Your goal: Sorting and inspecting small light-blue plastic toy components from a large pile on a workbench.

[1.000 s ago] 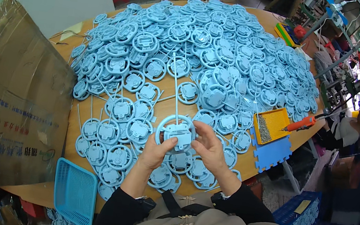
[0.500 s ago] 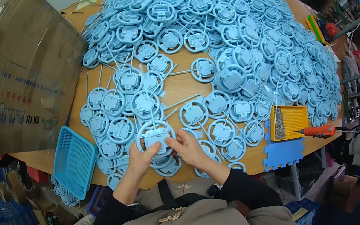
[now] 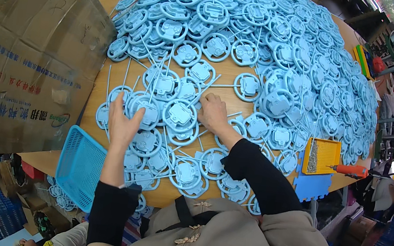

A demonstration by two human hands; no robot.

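Light blue plastic wheels, like toy steering wheels with a central panel, lie all over the table, several with thin rods. My left hand (image 3: 123, 119) is open, thumb and fingers apart, at the left edge of one wheel (image 3: 144, 111). Across from it, my right hand (image 3: 214, 114) lies with bent fingers against the right side of another wheel (image 3: 179, 114). Its fingertips are partly hidden, and no wheel is seen lifted in it. Between my hands, several wheels overlap in a loose cluster. More wheels (image 3: 186, 173) lie nearer my body.
A tall mound of wheels (image 3: 288, 60) fills the far side and right. A cardboard box (image 3: 33, 58) stands left, above a blue basket (image 3: 79, 166). At right, a yellow tray (image 3: 327, 157) with small metal pieces sits by a blue mat (image 3: 311, 186) and an orange power screwdriver (image 3: 353, 171).
The wheel held between both hands has been let go. My hands have parted and reached farther over the table, the left to the left, the right forward. The view has shifted.
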